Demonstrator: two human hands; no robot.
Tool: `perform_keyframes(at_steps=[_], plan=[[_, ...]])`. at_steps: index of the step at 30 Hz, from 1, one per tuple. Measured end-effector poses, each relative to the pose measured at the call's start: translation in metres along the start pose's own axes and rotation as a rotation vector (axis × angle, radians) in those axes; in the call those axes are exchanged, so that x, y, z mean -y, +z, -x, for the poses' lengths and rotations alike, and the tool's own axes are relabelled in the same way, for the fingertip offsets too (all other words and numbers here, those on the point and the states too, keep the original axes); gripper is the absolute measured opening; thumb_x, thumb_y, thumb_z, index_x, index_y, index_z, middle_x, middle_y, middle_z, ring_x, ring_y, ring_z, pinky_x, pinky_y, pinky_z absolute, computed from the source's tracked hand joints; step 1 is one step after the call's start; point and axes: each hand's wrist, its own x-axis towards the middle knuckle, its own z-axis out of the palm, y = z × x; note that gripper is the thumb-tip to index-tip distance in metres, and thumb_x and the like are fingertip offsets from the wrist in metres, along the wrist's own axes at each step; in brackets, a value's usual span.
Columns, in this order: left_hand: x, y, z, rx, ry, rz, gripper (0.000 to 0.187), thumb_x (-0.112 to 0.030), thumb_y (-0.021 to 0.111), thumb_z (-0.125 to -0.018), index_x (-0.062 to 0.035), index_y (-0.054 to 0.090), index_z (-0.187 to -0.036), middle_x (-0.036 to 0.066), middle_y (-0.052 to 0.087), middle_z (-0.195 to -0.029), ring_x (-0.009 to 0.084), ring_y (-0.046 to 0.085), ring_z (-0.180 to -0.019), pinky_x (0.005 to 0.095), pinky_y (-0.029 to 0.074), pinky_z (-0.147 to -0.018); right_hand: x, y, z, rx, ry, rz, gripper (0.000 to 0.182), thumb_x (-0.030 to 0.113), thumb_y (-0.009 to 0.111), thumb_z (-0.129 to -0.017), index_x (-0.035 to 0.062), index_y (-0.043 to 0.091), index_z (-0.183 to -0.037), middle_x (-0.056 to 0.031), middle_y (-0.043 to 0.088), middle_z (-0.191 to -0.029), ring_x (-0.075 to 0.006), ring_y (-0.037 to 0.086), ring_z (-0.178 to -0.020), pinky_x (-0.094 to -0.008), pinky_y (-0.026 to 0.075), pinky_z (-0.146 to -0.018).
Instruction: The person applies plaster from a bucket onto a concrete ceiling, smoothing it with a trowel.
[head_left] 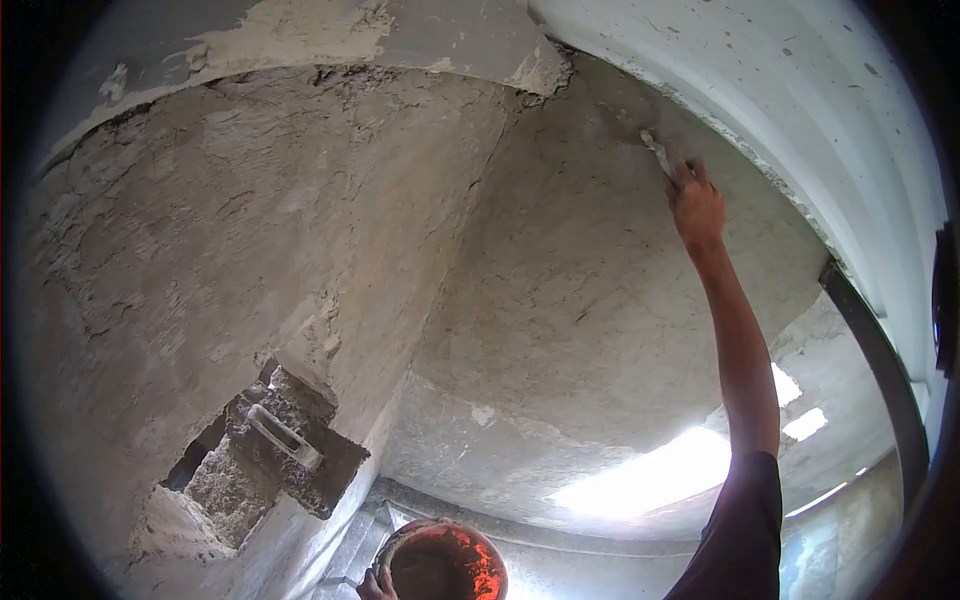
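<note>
Up at the top right, my right hand (pixel 698 205) is closed around the handle of a small trowel (pixel 656 152), whose blade lies against the damp-looking plaster of the wall (pixel 560 230). My right arm is stretched far up. At the bottom, my left hand (pixel 376 584) grips the rim of a round bucket (pixel 490 562), dark with orange-red patches on its inside. Grey material shows inside the bucket. Only the fingers of my left hand are in view.
A rough opening (pixel 225 490) in the left wall holds a float with a pale handle (pixel 285 437). A white curved surface (pixel 840 110) borders the wall at the upper right. A dark strip (pixel 880 370) runs down the right side. Bright light patches fall lower down.
</note>
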Motion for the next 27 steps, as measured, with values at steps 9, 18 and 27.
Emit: perform_keyframes(at_steps=[9, 18, 27], plan=[[-0.009, -0.003, -0.006, 0.143, -0.127, -0.027, 0.033, -0.028, 0.050, -0.093, 0.0001, 0.062, -0.104, 0.025, 0.063, -0.092, 0.0415, 0.060, -0.085, 0.0430, 0.050, -0.070, -0.037, -0.018, 0.084, -0.033, 0.128, -0.043, 0.055, 0.021, 0.061, -0.081, 0.0237, 0.041, -0.132, -0.0112, 0.054, -0.105, -0.0301, 0.062, -0.082, -0.0434, 0.053, -0.067], [-0.014, -0.005, -0.005, 0.155, -0.147, -0.042, 0.032, -0.026, 0.049, -0.093, 0.0008, 0.061, -0.104, 0.024, 0.063, -0.092, 0.0409, 0.061, -0.085, 0.0420, 0.050, -0.069, 0.019, -0.032, 0.003, -0.043, -0.076, -0.122, 0.049, 0.026, 0.059, -0.084, 0.0177, 0.044, -0.130, -0.0155, 0.054, -0.109, -0.0345, 0.062, -0.085, -0.0451, 0.052, -0.069], [-0.014, -0.007, -0.007, 0.197, -0.171, -0.034, 0.033, -0.027, 0.048, -0.093, -0.0002, 0.060, -0.108, 0.024, 0.062, -0.097, 0.0411, 0.060, -0.089, 0.0427, 0.050, -0.073, 0.035, -0.024, 0.022, 0.061, 0.003, -0.113, 0.049, 0.024, 0.059, -0.084, 0.0170, 0.044, -0.130, -0.0196, 0.053, -0.110, -0.0386, 0.061, -0.086, -0.0474, 0.052, -0.073]])
